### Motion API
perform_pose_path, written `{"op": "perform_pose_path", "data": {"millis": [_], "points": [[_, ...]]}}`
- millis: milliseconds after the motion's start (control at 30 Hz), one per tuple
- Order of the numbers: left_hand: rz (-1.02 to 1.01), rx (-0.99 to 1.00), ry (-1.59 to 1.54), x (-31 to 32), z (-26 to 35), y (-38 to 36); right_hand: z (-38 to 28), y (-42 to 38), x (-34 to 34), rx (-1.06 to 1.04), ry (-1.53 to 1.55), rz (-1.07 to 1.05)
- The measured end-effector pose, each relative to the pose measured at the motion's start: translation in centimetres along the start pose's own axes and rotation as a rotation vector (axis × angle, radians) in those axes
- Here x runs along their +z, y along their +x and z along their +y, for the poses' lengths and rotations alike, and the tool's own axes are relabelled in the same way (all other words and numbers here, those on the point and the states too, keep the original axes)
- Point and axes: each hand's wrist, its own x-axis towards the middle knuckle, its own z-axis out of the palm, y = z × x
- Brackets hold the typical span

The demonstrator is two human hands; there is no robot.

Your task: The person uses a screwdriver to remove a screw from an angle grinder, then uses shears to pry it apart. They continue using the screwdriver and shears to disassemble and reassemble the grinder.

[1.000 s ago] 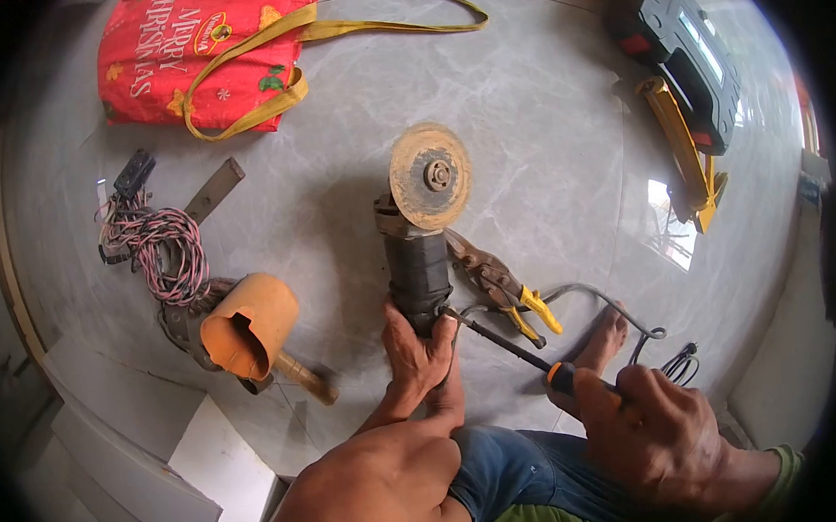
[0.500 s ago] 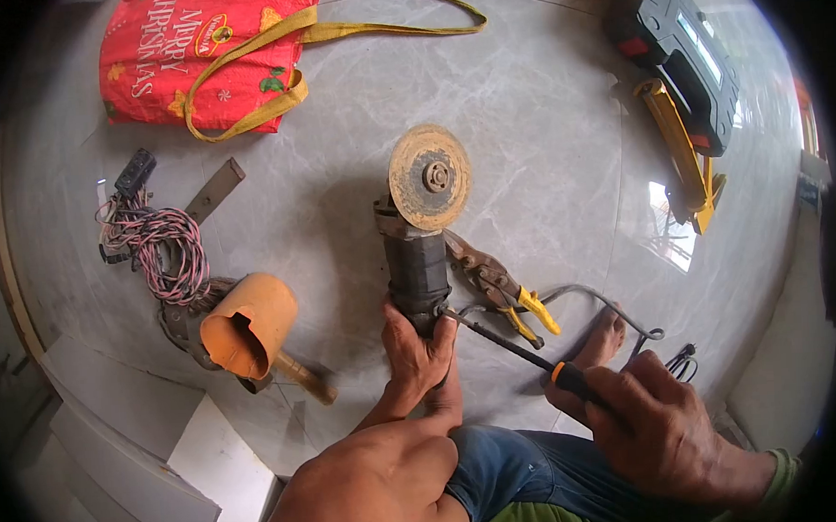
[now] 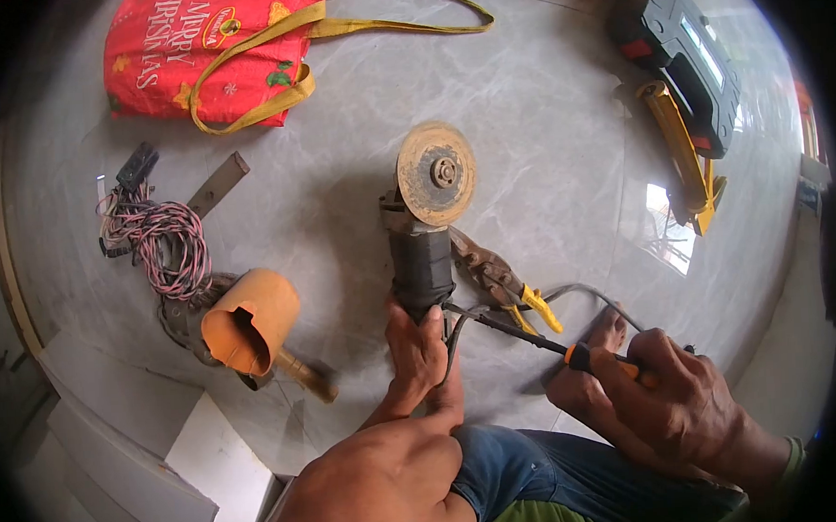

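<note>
An angle grinder (image 3: 422, 264) with a worn brown disc (image 3: 437, 173) stands in front of me, its black-wrapped body pointing toward me. My left hand (image 3: 416, 347) grips the grinder's near end, the thumb lying on it. In my right hand (image 3: 671, 385) is a screwdriver (image 3: 581, 356) with a black and orange handle. Its long dark shaft runs left to the near end of the grinder, by my left thumb; the exact spot of the tip is too small to tell. Tin snips with yellow handles (image 3: 538, 309) lie just right of the grinder, beside a grey cable (image 3: 582, 288).
A red bag (image 3: 199, 61) lies at the upper left. Bundled wires (image 3: 170, 248), a flat metal bar (image 3: 220, 184), an orange cut pipe (image 3: 275, 304) and a wooden handle (image 3: 306, 376) are on the left. A black case (image 3: 684, 44) and a yellow tool (image 3: 674, 147) lie at the right.
My right hand and the screwdriver handle have shifted a little to the right. The grinder appears slightly further right, and a loop of cable now shows beside my left hand.
</note>
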Motion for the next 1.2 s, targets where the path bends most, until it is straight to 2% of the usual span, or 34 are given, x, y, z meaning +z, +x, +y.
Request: {"op": "perform_pose_path", "data": {"millis": [67, 200, 267, 500, 567, 733, 800, 867, 967, 1067, 1200], "points": [[-0.011, -0.019, -0.013, -0.1, 0.2, 0.1, 0.3, 0.0, 0.2, 0.056, 0.06, 0.009], [-0.005, -0.01, 0.008, -0.3, 0.1, 0.1, 1.1, 0.9, -0.3, 0.019, 0.141, 0.034], [-0.024, -0.019, -0.007, -0.4, 0.0, 0.1, 1.0, 1.1, -0.7, 0.086, 0.209, -0.024], [-0.073, -0.075, -0.122, -0.4, -0.1, 0.0, 1.7, 0.4, 0.9, 0.033, 0.271, 0.056], [-0.063, -0.069, -0.082, -0.3, -0.8, -0.1, 1.4, -0.1, 1.6, 0.282, 0.441, 0.019], [-0.043, -0.097, -0.065, -0.1, 0.2, 0.1, 0.9, -0.7, 1.9, 0.216, 0.364, 0.048], [-0.029, -0.024, -0.016, -0.3, 0.1, 0.1, 0.8, -1.0, 3.0, 0.198, 0.332, 0.027], [-0.022, -0.016, 0.009, -0.2, -0.1, 0.0, 1.0, -1.6, 4.4, 0.224, 0.405, 0.113], [-0.01, -0.001, 0.016, 0.0, -0.2, -0.1, 0.8, -2.0, 4.8, 0.28, 0.541, 0.074], [-0.003, 0.01, -0.012, 0.1, -0.2, -0.1, 0.5, -2.2, 5.2, 0.178, 0.429, 0.138], [0.008, -0.005, -0.044, 0.0, 0.0, 0.1, 0.4, -2.8, 5.6, 0.192, 0.193, 0.08]]}}
